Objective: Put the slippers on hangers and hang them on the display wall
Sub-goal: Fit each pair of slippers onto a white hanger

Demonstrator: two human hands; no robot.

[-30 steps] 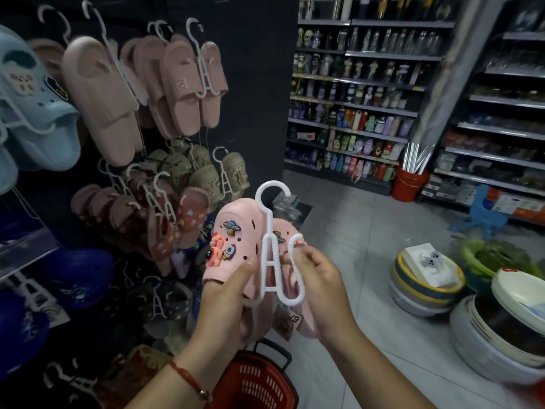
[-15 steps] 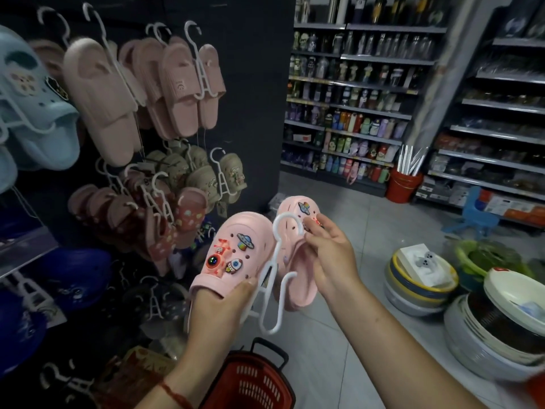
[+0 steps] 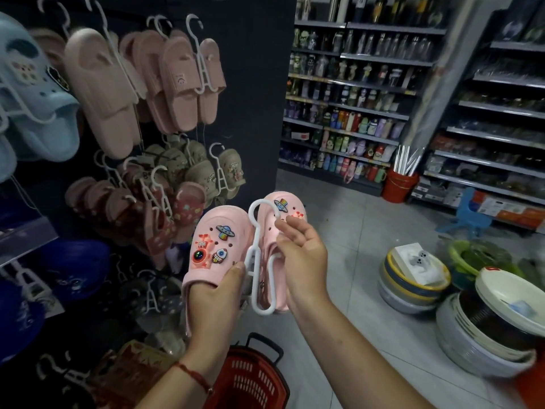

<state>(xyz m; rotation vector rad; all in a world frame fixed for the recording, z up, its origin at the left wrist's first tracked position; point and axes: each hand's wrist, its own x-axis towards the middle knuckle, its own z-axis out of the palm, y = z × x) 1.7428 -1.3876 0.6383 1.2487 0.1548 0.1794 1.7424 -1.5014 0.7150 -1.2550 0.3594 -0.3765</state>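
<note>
Left hand (image 3: 213, 293): gripping the heel end of the left pink slipper (image 3: 216, 245), thumb lying on its upper, toe pointing up and away.
Right hand (image 3: 303, 255): curling round the right pink slipper (image 3: 275, 219) from the side, fingertips (image 3: 290, 222) pinching near its charms.
Hanger (image 3: 259, 258): white plastic, sitting between the two slippers, hook at the top, lower loop hanging below the hands; touching both slippers, how far threaded in not clear.
Slippers' place: being held in mid-air just in front of the display wall (image 3: 256, 93), above the red basket (image 3: 250, 379), not yet hanging.
Charms: UFO, rocket and round badge showing on the left slipper; another UFO on the right one.
Display wall: dark panel carrying pale pink slides (image 3: 177, 81) on white hangers up top, beige and reddish clogs (image 3: 188, 208) lower down, light blue clogs (image 3: 32, 93) at far left.
Floor (image 3: 354, 231): grey tiles, carrying stacked basins (image 3: 413, 287) at right and a red bucket (image 3: 399, 184) further back.
Shelves (image 3: 354, 113): standing behind, holding rows of bottles.
</note>
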